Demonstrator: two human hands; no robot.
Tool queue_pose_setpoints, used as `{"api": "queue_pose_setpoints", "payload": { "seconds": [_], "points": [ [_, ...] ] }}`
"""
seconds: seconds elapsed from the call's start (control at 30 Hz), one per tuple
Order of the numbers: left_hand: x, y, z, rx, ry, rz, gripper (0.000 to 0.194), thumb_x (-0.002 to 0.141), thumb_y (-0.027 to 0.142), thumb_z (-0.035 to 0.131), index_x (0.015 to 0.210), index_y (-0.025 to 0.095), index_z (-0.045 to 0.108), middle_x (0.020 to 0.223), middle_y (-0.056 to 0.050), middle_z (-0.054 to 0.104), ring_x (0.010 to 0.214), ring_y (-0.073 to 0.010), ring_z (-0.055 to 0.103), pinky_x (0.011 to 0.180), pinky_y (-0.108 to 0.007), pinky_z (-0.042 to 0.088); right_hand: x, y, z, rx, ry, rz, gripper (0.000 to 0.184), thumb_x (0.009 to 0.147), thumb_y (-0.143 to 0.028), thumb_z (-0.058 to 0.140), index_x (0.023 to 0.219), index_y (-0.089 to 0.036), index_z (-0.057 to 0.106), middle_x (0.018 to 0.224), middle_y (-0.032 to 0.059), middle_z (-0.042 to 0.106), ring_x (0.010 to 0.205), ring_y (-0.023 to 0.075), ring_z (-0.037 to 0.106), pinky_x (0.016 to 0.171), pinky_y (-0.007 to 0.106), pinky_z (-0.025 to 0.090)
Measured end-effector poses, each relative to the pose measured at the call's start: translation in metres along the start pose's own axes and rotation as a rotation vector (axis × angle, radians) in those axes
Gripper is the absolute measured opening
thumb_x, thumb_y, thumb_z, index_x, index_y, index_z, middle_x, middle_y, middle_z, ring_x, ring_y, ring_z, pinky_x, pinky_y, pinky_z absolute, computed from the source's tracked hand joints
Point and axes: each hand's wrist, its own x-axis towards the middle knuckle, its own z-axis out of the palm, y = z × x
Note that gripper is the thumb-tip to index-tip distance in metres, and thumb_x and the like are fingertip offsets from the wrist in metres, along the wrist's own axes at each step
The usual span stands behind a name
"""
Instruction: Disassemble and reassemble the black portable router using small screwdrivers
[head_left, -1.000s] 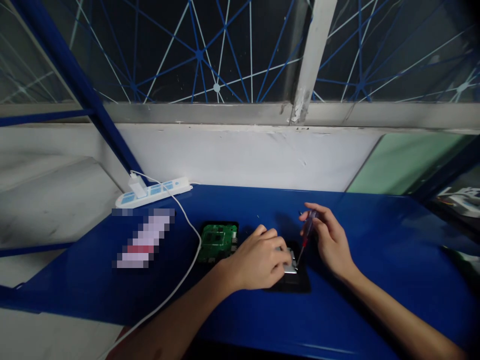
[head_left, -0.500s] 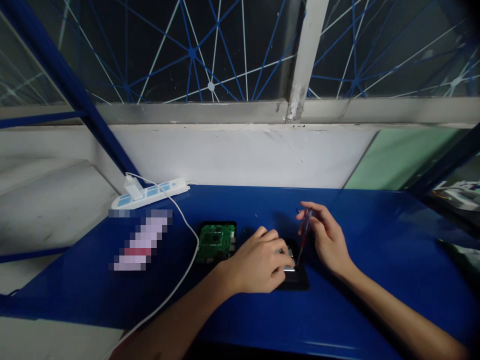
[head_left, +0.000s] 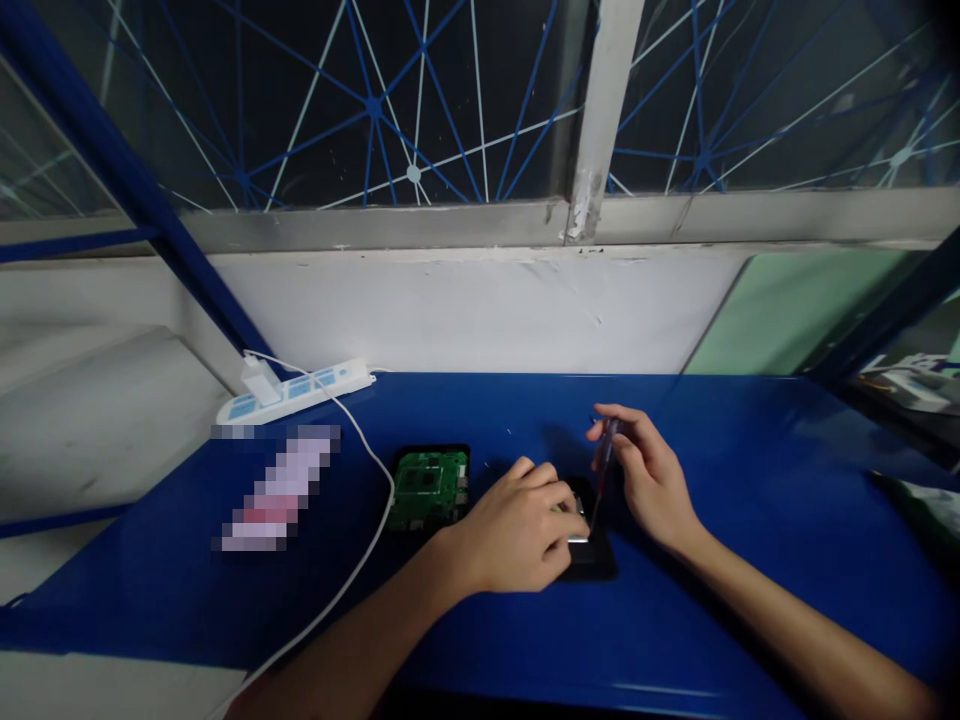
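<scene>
My right hand [head_left: 654, 482] grips a screwdriver [head_left: 607, 458] with a dark translucent handle, its fingers closed round it. The thin shaft points down at the edge of a silver metal part [head_left: 577, 540], which sits in a black casing [head_left: 597, 562] on the table. Over that part bends my left hand [head_left: 525, 525], its fingers curled down and pressing on it, so most of the part is hidden. Left of my left hand lies a green circuit board [head_left: 431, 482] in another black casing piece.
A blue table [head_left: 697, 620] spreads beneath everything. At the back left lies a white power strip [head_left: 300, 388] with a plugged-in charger [head_left: 261, 380]; its white cable [head_left: 365, 440] runs past the board and under my left arm. A pixelated pinkish item [head_left: 289, 490] lies further left.
The view has shifted slightly. The screwdriver stays at the same spot on the metal part, its handle appearing slightly turned. My left hand keeps its place.
</scene>
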Motion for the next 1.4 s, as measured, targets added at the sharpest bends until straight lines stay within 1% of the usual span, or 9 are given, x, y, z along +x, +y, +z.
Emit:
{"api": "queue_pose_setpoints", "payload": {
  "seconds": [0.2,0.37,0.6,0.87,1.23,1.4],
  "points": [
    [0.0001,0.0012,-0.0004,-0.025,-0.022,-0.032,0.022,0.088,0.016,0.056,0.100,0.024,0.072,0.099,-0.001,0.067,0.092,-0.0201,0.054,0.084,-0.035,0.038,0.0001,-0.0007,-0.0007,-0.015,0.004,-0.014,0.027,0.101,-0.032,0.041,0.124,-0.028,0.054,0.097,0.0008,0.064,0.065,0.0117,0.062,0.059,0.028,0.053],
    [0.0007,0.0005,-0.0005,-0.001,-0.034,-0.014,0.018,0.089,0.016,0.056,0.094,0.023,0.071,0.098,-0.002,0.066,0.092,-0.0202,0.054,0.083,-0.034,0.038,0.0007,-0.0019,-0.0010,-0.029,0.013,-0.036,0.027,0.101,-0.031,0.041,0.124,-0.028,0.055,0.097,0.0012,0.064,0.064,0.0119,0.062,0.058,0.028,0.053],
    [0.0010,0.0007,0.0006,0.022,-0.052,-0.015,0.017,0.090,0.017,0.056,0.094,0.024,0.071,0.098,-0.002,0.065,0.091,-0.0199,0.053,0.082,-0.033,0.039,0.0004,-0.0011,0.0004,-0.036,0.004,-0.046,0.027,0.101,-0.031,0.041,0.124,-0.027,0.055,0.097,0.0020,0.064,0.064,0.0121,0.062,0.058,0.028,0.054],
    [0.0010,0.0003,-0.0003,0.018,-0.060,0.000,0.018,0.090,0.018,0.057,0.099,0.023,0.072,0.101,-0.003,0.065,0.092,-0.0204,0.054,0.083,-0.033,0.040,-0.0007,-0.0011,-0.0013,-0.049,0.011,-0.071,0.027,0.101,-0.031,0.041,0.124,-0.027,0.055,0.097,0.0023,0.064,0.064,0.0123,0.062,0.058,0.028,0.054],
    [0.0014,0.0004,-0.0029,-0.016,-0.056,-0.012,0.016,0.089,0.016,0.057,0.094,0.023,0.071,0.100,-0.002,0.067,0.092,-0.0203,0.054,0.083,-0.033,0.040,-0.0030,-0.0029,0.0002,-0.071,0.008,-0.105,0.027,0.102,-0.029,0.041,0.125,-0.027,0.054,0.099,0.0031,0.064,0.066,0.0130,0.062,0.058,0.028,0.055],
    [0.0011,-0.0004,-0.0028,-0.032,-0.052,-0.014,0.018,0.089,0.015,0.056,0.095,0.023,0.071,0.101,-0.002,0.067,0.092,-0.0201,0.054,0.084,-0.033,0.040,-0.0043,-0.0037,0.0004,-0.057,0.005,-0.116,0.027,0.102,-0.029,0.041,0.125,-0.027,0.054,0.099,0.0026,0.064,0.065,0.0128,0.062,0.058,0.028,0.055]
  ]
}}
